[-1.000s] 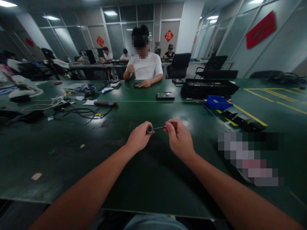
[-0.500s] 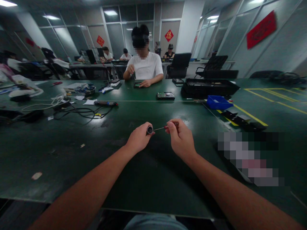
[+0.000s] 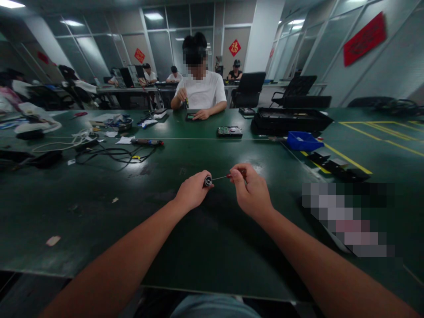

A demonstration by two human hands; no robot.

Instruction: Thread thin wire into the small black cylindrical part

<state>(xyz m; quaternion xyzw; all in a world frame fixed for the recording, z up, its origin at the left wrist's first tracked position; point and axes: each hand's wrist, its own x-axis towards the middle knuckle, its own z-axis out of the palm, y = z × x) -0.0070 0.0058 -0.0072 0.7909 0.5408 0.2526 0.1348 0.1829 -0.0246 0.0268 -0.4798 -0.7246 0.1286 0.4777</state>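
Note:
My left hand (image 3: 192,190) is closed around a dark cylindrical part (image 3: 208,181), whose round end faces me with a metallic ring and centre. My right hand (image 3: 250,187) grips the reddish handle of a screwdriver (image 3: 221,177). Its thin metal shaft points left and reaches the cylinder's side; whether the tip sits in a screw is too small to tell. Both hands are held above the green table (image 3: 198,247), slightly apart from each other.
Across the table a person (image 3: 202,90) works on a small circuit-board device. A hard drive (image 3: 229,131), a black tray (image 3: 291,120) and a blue bin (image 3: 304,140) lie beyond my hands. Black cables (image 3: 112,155) and a pen-like tool (image 3: 147,141) are at left, a blurred-out object (image 3: 344,221) at right.
The cylinder's end has tilted slightly, so more of its metallic centre shows. The screwdriver stays against it, and both hands keep nearly the same place. The view has shifted a little.

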